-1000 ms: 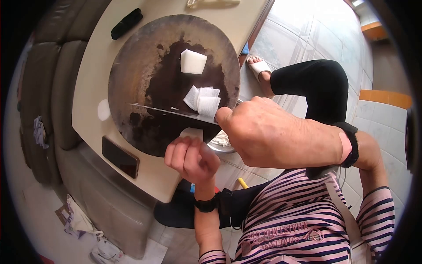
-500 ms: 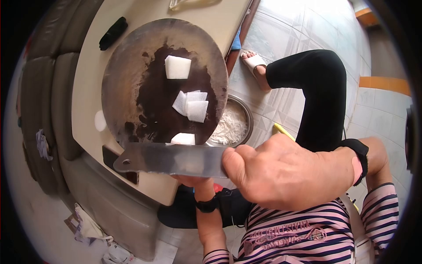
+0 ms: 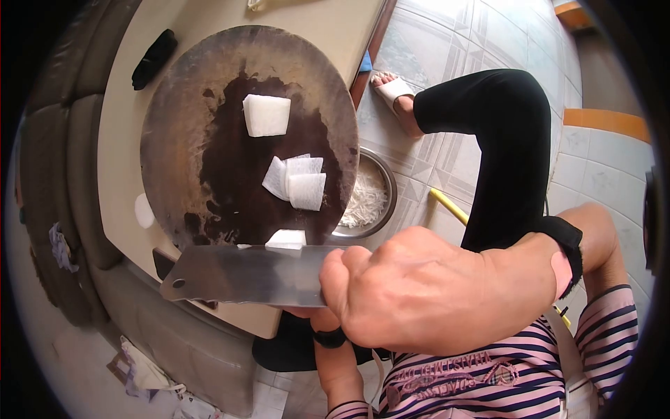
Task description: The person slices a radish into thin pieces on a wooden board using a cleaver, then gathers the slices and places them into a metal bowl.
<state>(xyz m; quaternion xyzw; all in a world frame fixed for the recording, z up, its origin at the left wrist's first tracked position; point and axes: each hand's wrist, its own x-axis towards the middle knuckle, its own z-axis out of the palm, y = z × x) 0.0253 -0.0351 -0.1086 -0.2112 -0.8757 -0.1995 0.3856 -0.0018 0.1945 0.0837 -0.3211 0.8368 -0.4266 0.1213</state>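
My right hand (image 3: 405, 293) is closed around the handle of a cleaver (image 3: 237, 276), whose broad blade spans the near edge of a round wooden chopping board (image 3: 174, 105). Mostly hidden behind the blade is my left hand (image 3: 312, 311); its fingers do not show. Just past the blade's upper edge lies a white radish piece (image 3: 286, 239), partly covered by the cleaver. Several thin, overlapping radish slices (image 3: 306, 190) rest mid-board, on its wet dark patch. Farther away sits a thick radish block (image 3: 267, 115).
A metal bowl (image 3: 391, 199) of white shreds (image 3: 364, 202) is beside the board, lower right. On the cream table (image 3: 125, 167) are a black object (image 3: 154, 59) and a white round item (image 3: 144, 211). A brown sofa (image 3: 70, 174) runs along the left. My bent knee (image 3: 516, 98) rises at right.
The view has shifted slightly, so board and radish appear further left. The cleaver and my right hand appear lower and further left, and the blade's face shows more broadly.
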